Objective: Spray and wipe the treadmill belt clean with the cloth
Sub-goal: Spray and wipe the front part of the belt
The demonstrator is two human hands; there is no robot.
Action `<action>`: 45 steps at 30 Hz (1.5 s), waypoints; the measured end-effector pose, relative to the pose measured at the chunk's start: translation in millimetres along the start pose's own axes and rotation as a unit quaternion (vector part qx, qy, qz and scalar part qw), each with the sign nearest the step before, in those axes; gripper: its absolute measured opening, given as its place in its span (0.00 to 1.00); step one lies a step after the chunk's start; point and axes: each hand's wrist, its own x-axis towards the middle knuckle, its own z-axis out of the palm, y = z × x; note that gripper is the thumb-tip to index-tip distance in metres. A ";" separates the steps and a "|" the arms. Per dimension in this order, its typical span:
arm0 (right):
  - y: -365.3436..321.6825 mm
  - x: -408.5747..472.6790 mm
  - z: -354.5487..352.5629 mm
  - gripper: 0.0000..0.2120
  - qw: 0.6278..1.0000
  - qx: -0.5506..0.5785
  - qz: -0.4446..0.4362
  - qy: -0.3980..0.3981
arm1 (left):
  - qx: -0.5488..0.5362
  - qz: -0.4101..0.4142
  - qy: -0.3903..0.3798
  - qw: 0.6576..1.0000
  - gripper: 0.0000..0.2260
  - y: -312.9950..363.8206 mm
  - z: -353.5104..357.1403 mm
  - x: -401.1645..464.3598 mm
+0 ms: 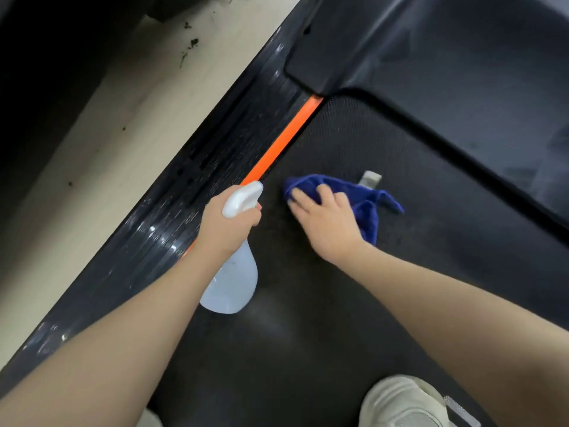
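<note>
The dark textured treadmill belt (pixel 354 143) fills the middle of the view. A blue cloth (pixel 368 198) lies on it, and my right hand (pixel 326 217) presses flat on the cloth with fingers spread. My left hand (pixel 228 224) grips the neck of a translucent spray bottle (pixel 232 282) with a white trigger head, held just above the belt's left edge, nozzle pointing away from me.
An orange strip (pixel 283 140) and a glossy black side rail (pixel 191 192) run along the belt's left side. Beyond them lies a pale floor (pixel 92 143) with dark specks. The black motor cover (pixel 446 57) rises at the top right. A light shoe (pixel 406 402) stands on the belt near me.
</note>
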 end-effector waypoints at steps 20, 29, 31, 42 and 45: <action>54.0 -36.0 11.5 0.20 0.972 0.204 0.040 0.106 | 0.078 -0.044 0.035 0.995 0.12 4.6 13.6 -14.1; 68.8 -73.1 -10.6 0.27 0.908 0.316 0.241 0.133 | 0.136 0.040 -0.141 0.980 0.06 18.5 49.7 -33.5; 57.1 -67.5 -9.0 0.30 0.909 0.328 0.228 0.118 | 0.126 0.032 -0.108 0.986 0.05 19.4 46.2 -31.4; -5.8 -14.3 25.2 0.25 0.949 0.172 0.219 0.149 | 0.021 0.042 0.038 0.998 0.12 -7.5 -18.7 -6.0; -33.2 -3.4 27.9 0.25 0.990 0.120 0.016 0.077 | -0.007 0.043 0.040 0.998 0.11 -11.9 -21.4 1.4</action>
